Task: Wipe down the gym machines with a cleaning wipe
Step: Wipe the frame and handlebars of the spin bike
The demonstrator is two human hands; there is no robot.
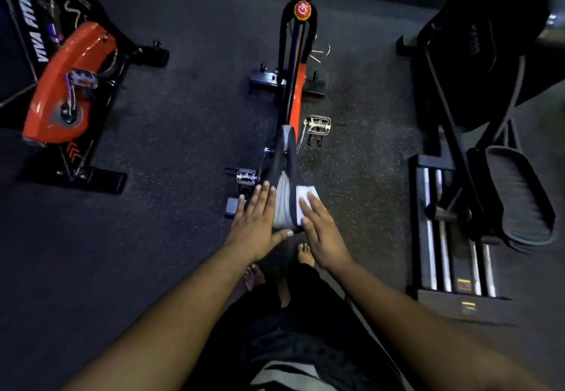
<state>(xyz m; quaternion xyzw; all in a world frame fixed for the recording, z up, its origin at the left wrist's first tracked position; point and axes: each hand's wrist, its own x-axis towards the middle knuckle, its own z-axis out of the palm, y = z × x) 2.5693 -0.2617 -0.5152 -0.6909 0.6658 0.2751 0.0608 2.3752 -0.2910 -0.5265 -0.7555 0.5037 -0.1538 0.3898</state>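
2 hands are lying flat on the saddle of the middle exercise bike, one on each side of it. The right hand is pressing a white cleaning wipe against the saddle's right flank, fingers straight and together, the wipe showing beyond the fingertips. The left hand is resting on the saddle's left flank with fingers straight and spread, its thumb reaching across the saddle's rear edge; it is holding nothing.

Just below the saddle's rear, 2 bare feet are standing on the dark speckled floor. Ahead of the saddle, 2 metal pedals are showing: the left pedal just beside the saddle's nose and the right pedal farther forward on the other side. Farther ahead still, a red knob is sitting on the bike's frame.

Well to the left of the saddle, a second bike with a red flywheel cover is standing, lettering running along its frame. Well to the right of the saddle, a black elliptical machine is standing, its ribbed footplate and chrome rails showing.
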